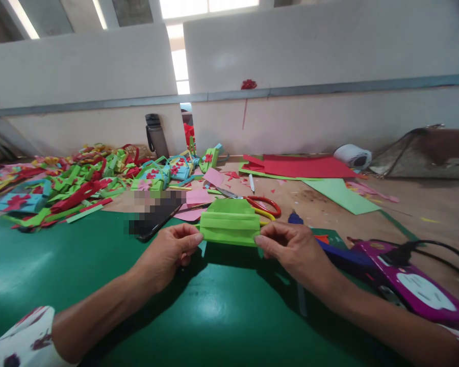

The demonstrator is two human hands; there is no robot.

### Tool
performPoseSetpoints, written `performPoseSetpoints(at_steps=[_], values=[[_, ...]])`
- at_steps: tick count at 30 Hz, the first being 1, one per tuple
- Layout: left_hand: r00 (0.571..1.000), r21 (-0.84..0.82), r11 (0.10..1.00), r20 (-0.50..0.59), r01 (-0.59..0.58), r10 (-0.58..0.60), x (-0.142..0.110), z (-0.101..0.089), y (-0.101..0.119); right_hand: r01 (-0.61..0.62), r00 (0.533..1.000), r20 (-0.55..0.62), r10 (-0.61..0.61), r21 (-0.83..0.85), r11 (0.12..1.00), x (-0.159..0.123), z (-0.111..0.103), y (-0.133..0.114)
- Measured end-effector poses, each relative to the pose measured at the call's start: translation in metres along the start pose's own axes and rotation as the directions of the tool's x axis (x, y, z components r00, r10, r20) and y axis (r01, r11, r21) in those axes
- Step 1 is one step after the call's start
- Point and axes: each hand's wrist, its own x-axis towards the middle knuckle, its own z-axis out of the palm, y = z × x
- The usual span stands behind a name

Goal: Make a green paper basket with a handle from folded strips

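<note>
A folded piece of bright green paper (229, 227) with several crosswise creases is held up just above the green table mat. My left hand (176, 244) pinches its left edge between thumb and fingers. At the opposite edge, my right hand (285, 240) grips the lower right corner in the same way. Right behind the paper lie scissors (265, 205) with red and yellow handles, partly hidden by it. Pink paper pieces (198, 198) rest behind my left hand. Near my right hand is a blue glue gun (336, 255), partly covered by that hand and forearm.
A black phone (158, 216) lies left of centre. Finished-looking paper bags and strips (80, 183) pile up at the left. Behind stand a dark bottle (155, 135) and red sheets (306, 165). A purple power strip (413, 280) with a cable is at right, a handbag (416, 153) behind it.
</note>
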Motion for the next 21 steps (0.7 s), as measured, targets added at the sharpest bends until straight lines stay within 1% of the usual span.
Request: performPoseSetpoints(at_steps=[6,12,15,16,17,18,19,20,21], values=[[0.997,0.044,0.996,0.015,-0.073,0.073,-0.002,0.002,-0.003,0.022,1.0,-0.009,-0.021,0.024,0.999,-0.003,0.0,0.002],[0.986,0.143,0.976,0.047,-0.162,0.157,-0.002,0.001,-0.005,0.087,0.996,-0.033,-0.088,-0.038,0.995,-0.005,0.001,-0.001],[0.981,0.294,0.936,0.036,-0.192,0.19,-0.001,-0.003,-0.003,0.069,0.997,-0.021,-0.069,-0.04,0.997,-0.004,0.002,0.0],[0.98,0.375,0.907,0.033,-0.194,0.196,0.0,-0.005,-0.003,0.046,0.999,-0.012,-0.046,-0.037,0.998,-0.004,0.002,0.0],[0.974,0.472,0.857,0.019,-0.208,0.226,0.0,-0.007,-0.002,0.02,1.0,-0.005,-0.02,-0.034,0.999,-0.004,0.002,0.0],[0.953,0.578,0.777,0.003,-0.248,0.302,0.0,-0.009,-0.002,-0.005,1.0,0.002,0.005,-0.029,1.0,-0.004,0.002,0.0],[0.904,0.683,0.66,0.004,-0.314,0.427,-0.001,-0.01,-0.002,-0.027,1.0,0.007,0.027,-0.023,0.999,-0.004,0.002,0.0],[0.816,0.775,0.499,0.038,-0.389,0.577,-0.002,-0.01,-0.002,-0.044,0.999,0.012,0.044,-0.018,0.999,-0.004,0.002,0.0],[0.696,0.841,0.302,0.118,-0.45,0.708,-0.003,-0.009,-0.003,-0.054,0.998,0.016,0.054,-0.014,0.998,-0.004,0.002,-0.001]])
